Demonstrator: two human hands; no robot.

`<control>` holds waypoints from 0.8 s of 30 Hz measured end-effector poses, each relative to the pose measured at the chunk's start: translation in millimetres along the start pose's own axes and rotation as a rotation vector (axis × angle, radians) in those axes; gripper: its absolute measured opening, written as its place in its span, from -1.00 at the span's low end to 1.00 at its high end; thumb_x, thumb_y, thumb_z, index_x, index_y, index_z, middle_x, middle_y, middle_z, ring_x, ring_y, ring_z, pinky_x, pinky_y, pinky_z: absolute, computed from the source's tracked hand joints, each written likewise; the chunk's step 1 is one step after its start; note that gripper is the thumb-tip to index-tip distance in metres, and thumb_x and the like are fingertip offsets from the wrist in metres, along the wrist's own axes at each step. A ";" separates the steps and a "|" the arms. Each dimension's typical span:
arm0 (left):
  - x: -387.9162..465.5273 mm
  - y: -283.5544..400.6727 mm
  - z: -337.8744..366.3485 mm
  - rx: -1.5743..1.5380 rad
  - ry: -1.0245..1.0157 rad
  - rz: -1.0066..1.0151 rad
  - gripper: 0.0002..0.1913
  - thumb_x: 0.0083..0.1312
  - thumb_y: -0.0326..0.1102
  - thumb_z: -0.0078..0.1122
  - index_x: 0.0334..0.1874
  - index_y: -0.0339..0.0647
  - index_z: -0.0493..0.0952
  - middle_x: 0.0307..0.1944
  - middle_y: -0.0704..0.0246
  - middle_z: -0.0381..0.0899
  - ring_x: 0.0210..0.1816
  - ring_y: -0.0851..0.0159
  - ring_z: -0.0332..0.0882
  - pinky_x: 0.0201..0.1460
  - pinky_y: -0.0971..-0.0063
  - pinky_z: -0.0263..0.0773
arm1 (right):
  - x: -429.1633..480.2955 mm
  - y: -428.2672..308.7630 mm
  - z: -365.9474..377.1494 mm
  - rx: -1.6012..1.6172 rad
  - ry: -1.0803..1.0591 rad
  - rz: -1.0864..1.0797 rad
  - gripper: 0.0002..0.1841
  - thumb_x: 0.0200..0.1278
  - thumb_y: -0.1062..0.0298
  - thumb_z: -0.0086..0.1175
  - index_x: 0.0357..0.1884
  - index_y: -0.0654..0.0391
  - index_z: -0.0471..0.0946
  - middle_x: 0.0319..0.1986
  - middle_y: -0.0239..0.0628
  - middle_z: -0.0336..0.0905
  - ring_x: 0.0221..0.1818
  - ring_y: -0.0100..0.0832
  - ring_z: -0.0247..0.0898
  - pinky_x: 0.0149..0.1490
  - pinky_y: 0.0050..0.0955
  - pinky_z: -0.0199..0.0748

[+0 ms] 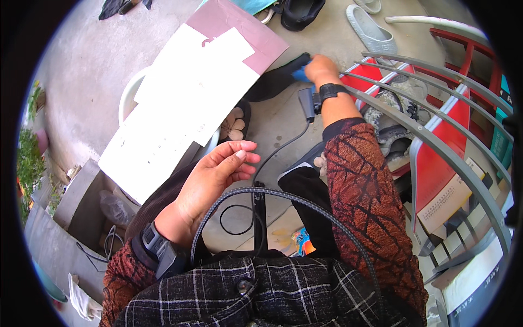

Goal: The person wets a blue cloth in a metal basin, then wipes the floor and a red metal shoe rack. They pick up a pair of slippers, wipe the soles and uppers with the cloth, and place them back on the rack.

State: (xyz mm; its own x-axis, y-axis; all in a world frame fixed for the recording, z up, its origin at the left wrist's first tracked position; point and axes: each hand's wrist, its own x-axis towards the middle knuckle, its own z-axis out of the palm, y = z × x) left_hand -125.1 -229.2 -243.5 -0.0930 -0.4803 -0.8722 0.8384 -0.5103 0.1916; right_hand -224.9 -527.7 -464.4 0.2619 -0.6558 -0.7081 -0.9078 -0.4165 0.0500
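My left hand [229, 165] is held palm-up with its fingers loosely curled and nothing in it, beside the lower right edge of the overexposed white sheets [175, 110]. Farther out, my right hand [322, 68] grips a small blue item [301, 74], blurred and partly hidden, at the end of a long black cloth piece [278, 83]. Whether that hand also holds the black cloth cannot be told. Both wrists wear strapped devices; a cable runs from a grey plug-like box [306, 104] near the right wrist. The sheets lie on a pinkish cardboard piece [245, 30] over a white basin [128, 96].
On the right stands a rack with curved grey bars [408, 118], red panels and camouflage shoes [388, 110]. Grey clogs [369, 30] and a black shoe [300, 14] lie on the concrete floor. A braided cable [286, 195] arches before my body. Concrete blocks [79, 200] stand left.
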 end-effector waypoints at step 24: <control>-0.9 2.8 -5.5 0.043 -0.031 0.015 -0.70 0.57 -0.23 0.01 0.23 -0.17 0.50 0.01 0.43 0.62 -0.06 0.51 0.51 0.11 0.59 0.45 | -18.9 16.0 -52.6 -0.649 -0.186 0.147 -0.62 0.37 0.13 0.15 0.21 -0.25 0.64 0.34 -0.46 0.48 0.47 -0.20 0.18 0.32 -0.11 0.27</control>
State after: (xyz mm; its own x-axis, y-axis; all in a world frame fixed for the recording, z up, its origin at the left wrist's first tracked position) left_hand -119.7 -226.4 -244.7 -0.0973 -0.5098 -0.8547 0.8163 -0.5323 0.2245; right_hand -227.1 -555.1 -413.2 0.0376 -0.6394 -0.7679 -0.5347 -0.6621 0.5251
